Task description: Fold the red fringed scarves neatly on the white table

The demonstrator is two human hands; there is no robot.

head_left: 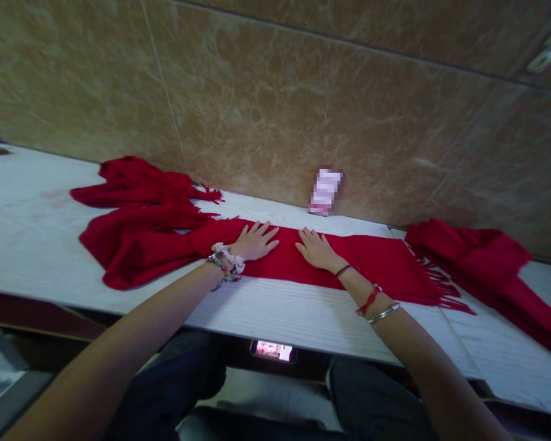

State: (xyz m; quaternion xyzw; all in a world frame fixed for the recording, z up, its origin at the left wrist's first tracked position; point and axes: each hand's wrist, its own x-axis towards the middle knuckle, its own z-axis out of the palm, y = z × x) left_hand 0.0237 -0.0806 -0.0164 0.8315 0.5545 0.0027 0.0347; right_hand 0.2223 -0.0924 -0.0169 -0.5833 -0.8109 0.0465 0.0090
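A long red fringed scarf [386, 263] lies stretched across a white table [303, 312]. Both my hands rest flat on its middle part. My left hand [256, 241] has its fingers spread on the cloth, with bracelets and a scrunchie at the wrist. My right hand [316, 249] lies open beside it, a short gap between the two. The scarf's left part [138, 245] is bunched in loose folds. Its fringed right end [441, 288] lies flat.
Another red scarf [482, 260] is heaped at the right, and more red cloth [138, 180] at the back left. A small blurred object [324, 192] leans on the brown marble wall. A lit phone [273, 350] sits below the table edge above my knees.
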